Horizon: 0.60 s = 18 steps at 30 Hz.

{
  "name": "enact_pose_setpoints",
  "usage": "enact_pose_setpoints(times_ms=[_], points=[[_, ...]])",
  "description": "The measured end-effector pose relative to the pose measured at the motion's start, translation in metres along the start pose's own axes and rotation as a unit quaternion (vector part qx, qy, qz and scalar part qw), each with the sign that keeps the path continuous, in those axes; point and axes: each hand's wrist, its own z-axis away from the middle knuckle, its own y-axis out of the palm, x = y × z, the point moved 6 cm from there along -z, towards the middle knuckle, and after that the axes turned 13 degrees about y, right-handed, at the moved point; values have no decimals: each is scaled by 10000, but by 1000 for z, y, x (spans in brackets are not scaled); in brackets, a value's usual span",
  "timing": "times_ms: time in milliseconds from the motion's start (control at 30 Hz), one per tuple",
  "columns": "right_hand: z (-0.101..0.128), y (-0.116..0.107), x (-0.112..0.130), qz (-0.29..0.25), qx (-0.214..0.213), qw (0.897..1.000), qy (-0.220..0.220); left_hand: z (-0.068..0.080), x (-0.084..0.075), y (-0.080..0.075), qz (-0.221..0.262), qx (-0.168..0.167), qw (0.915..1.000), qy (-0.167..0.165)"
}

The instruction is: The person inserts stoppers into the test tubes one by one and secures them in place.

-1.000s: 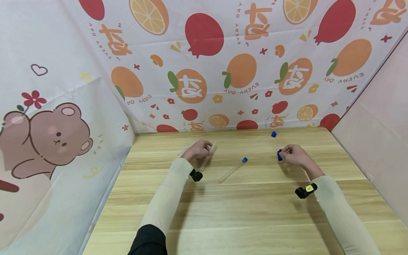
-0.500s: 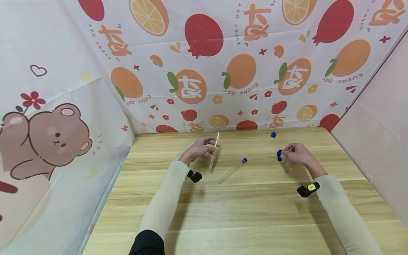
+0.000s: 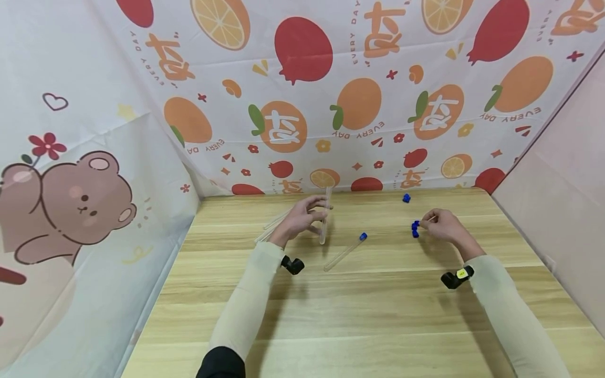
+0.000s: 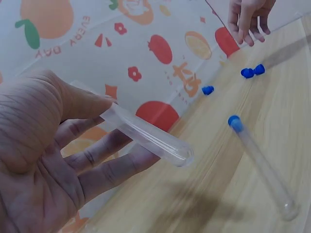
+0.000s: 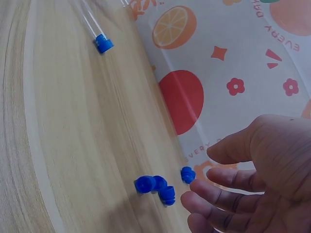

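My left hand (image 3: 302, 218) pinches a clear test tube (image 4: 150, 138) between thumb and fingers. The tube has no cap and stands steeply above the table in the head view, its rounded end pointing down. On the right, my right hand (image 3: 441, 226) hovers beside a small cluster of blue caps (image 5: 145, 184), its fingers loosely bent with nothing between them. Another blue cap (image 3: 406, 198) lies farther back. Between the hands rests a clear tube (image 3: 341, 257) with a blue cap (image 4: 235, 121) on its far end.
More clear tubes (image 3: 271, 226) lie left of the left hand, partly hidden by it. A patterned cloth (image 3: 212, 173) hangs behind the back edge of the wooden table (image 3: 350, 325), and cloth walls flank both sides.
My left hand has lifted the tube from a low slant to nearly upright and moved slightly right. The tubes behind it show more. My right hand has barely shifted beside the caps.
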Motion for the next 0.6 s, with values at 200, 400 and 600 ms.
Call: enact_pose_setpoints(times_ms=[200, 400, 600], points=[[-9, 2, -2, 258, -80, 9996, -54, 0, -6, 5, -40, -49, 9999, 139], [-18, 8, -4, 355, 10, 9994, -45, 3, -13, 9, 4, -217, 9995, 236], [-21, 16, -8, 631, -159, 9979, -61, 3, -19, 15, -39, -342, 9987, 388]])
